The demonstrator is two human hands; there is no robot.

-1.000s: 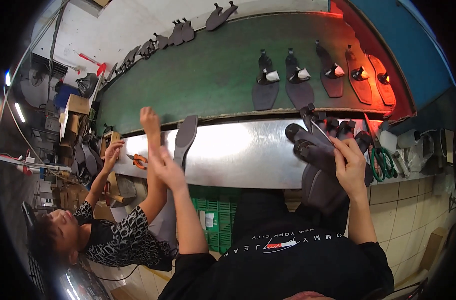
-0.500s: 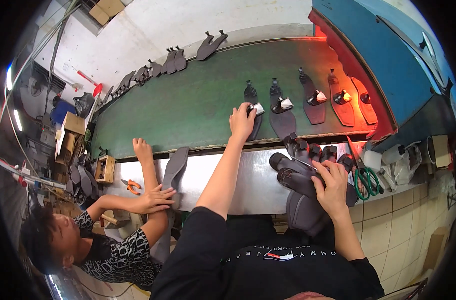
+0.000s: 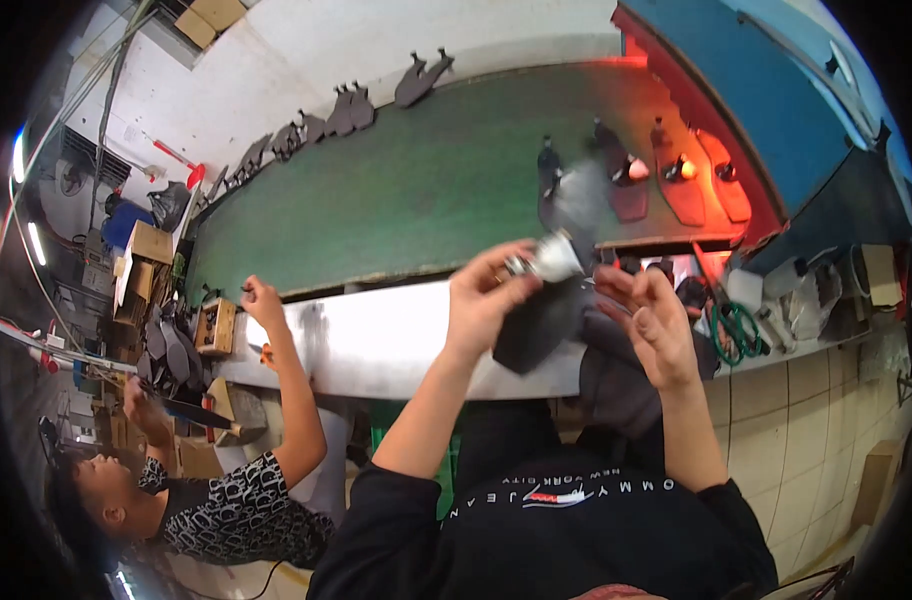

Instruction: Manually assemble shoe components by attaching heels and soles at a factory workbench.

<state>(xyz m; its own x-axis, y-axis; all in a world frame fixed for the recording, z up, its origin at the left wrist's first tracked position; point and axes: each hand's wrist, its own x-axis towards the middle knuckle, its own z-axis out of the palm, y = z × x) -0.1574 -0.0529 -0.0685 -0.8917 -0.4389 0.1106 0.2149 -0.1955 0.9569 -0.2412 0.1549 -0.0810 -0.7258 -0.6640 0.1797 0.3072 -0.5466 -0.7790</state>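
My left hand (image 3: pixel 491 300) grips a dark sandal (image 3: pixel 536 335) by its strap, which has a white wrapped piece (image 3: pixel 558 257) in it. The sandal's sole hangs over the steel ledge's edge. Just right of it is my right hand (image 3: pixel 656 325), its fingers curled toward the sandal; something thin seems to be at the fingertips, too blurred to name. Under and beside that hand lie several dark sandal parts (image 3: pixel 616 370), partly hidden. On the green belt, more sandals (image 3: pixel 679 190) with stuffed straps lie in red light, and a blurred one (image 3: pixel 548 180) is nearer.
Green-handled scissors (image 3: pixel 736 335) stand at the ledge's right, by white containers (image 3: pixel 746 287). A blue machine housing (image 3: pixel 756 110) covers the belt's right end. Dark soles (image 3: pixel 351 108) line the far belt edge. At left a co-worker (image 3: pixel 226 510) sits beside a wooden box (image 3: pixel 216 327).
My left hand has lifted a sandal off the belt and brought it nearer. My right hand has come up toward it. The co-worker's grey sole has left the ledge.
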